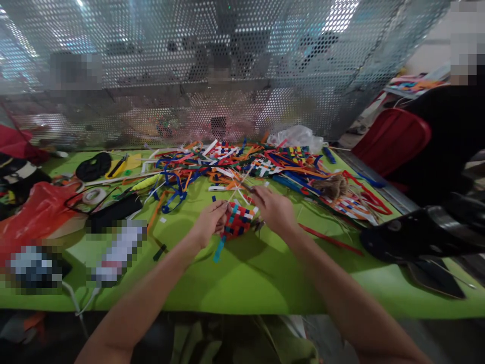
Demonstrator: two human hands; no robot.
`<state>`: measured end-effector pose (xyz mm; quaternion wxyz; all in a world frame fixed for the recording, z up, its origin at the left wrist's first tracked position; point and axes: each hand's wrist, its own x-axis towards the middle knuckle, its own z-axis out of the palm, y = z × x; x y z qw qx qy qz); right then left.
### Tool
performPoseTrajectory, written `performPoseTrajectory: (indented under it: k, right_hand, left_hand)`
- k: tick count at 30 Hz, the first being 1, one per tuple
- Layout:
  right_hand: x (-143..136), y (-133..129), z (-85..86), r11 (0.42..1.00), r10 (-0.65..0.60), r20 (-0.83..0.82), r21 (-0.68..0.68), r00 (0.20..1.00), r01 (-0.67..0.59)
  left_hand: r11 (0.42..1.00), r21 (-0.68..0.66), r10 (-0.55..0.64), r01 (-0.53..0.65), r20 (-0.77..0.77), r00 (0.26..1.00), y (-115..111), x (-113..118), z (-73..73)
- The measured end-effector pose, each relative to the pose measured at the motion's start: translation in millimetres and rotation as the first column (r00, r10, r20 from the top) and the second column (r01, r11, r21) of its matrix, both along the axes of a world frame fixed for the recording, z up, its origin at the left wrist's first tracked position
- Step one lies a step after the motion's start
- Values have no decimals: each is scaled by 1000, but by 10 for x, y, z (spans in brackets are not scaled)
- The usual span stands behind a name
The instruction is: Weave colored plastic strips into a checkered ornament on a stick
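My left hand point(210, 222) is closed on the left edge of a small woven piece point(240, 222) of red, blue, white and teal flat strips. Loose strip ends stick up from its top, and a teal tail point(219, 249) hangs down towards the table. At the piece's upper right, my right hand point(276, 208) is closed round a slim dark tool point(248, 187), whose tip points up and left among pale strips. Its exact kind is too blurred to tell. A greyish bit shows below the right fingers, partly hidden.
A heap of coloured strips point(197, 162) spreads along the back, before a perforated metal screen point(170, 111). Left lie a red plastic bag point(45, 207), a tape roll point(94, 195) and yellow-handled pliers point(117, 166). A black clamp-like arm point(401, 235) juts in at right, near a seated person.
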<state>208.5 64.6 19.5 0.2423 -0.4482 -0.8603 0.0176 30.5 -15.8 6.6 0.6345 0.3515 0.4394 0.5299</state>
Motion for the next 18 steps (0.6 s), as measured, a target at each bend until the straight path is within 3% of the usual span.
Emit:
performPoseTrajectory:
  k: [3, 7, 9, 15, 18]
  right_hand:
    - [35, 35, 18, 996, -87, -18, 10, 996, 88]
    - [-50, -74, -3, 997, 81, 49, -17, 996, -80]
    - [-48, -68, 5, 997, 83, 54, -12, 995, -82]
    - [320, 330, 130, 965, -260, -82, 16, 962, 262]
    - [431, 400, 185, 956, -284, -194, 12, 939, 292]
  left_hand:
    - [999, 17, -39, 39, 12, 999, -9, 6, -18]
    - [1000, 6, 1, -1, 21, 1000, 5, -5, -31]
    - [1000, -4, 4, -4, 6, 1000, 5, -4, -14]
    - [996, -17, -93, 92, -27, 995, -57, 38, 52]
    - [996, -19, -86, 85, -44, 995, -55, 43, 25]
